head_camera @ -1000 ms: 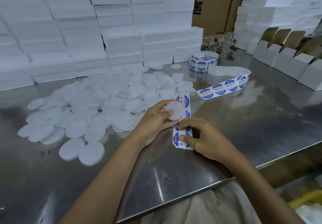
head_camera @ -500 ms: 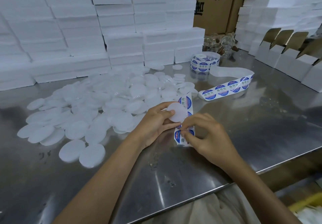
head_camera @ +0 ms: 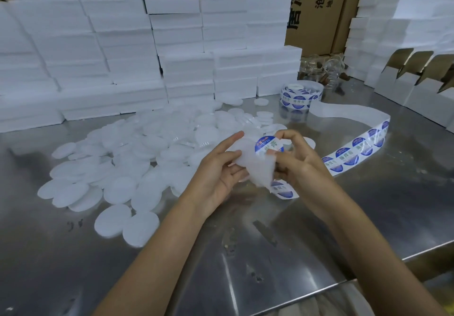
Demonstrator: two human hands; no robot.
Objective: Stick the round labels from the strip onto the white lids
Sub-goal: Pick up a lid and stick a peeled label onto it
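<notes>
— Middle of the frame: the left hand (head_camera: 218, 175) cups a white lid (head_camera: 248, 153) in curled fingers, and the right hand (head_camera: 298, 161) pinches a blue round label (head_camera: 269, 146) onto it.

— Centred?

— Blurred; I think so. Better to press from the middle outward, so no bubble stays.

— And the strip (head_camera: 356, 148)?

— Loops rightward over the steel table (head_camera: 368, 217) to the roll (head_camera: 301, 95). Bare lids (head_camera: 137, 168) are heaped at left, white boxes (head_camera: 98, 57) stacked at upper left.

Steel table (head_camera: 368, 217) with scattered white lids (head_camera: 147, 158), label roll (head_camera: 301, 94), trailing strip (head_camera: 356, 148), stacked white boxes (head_camera: 103, 57).
</notes>
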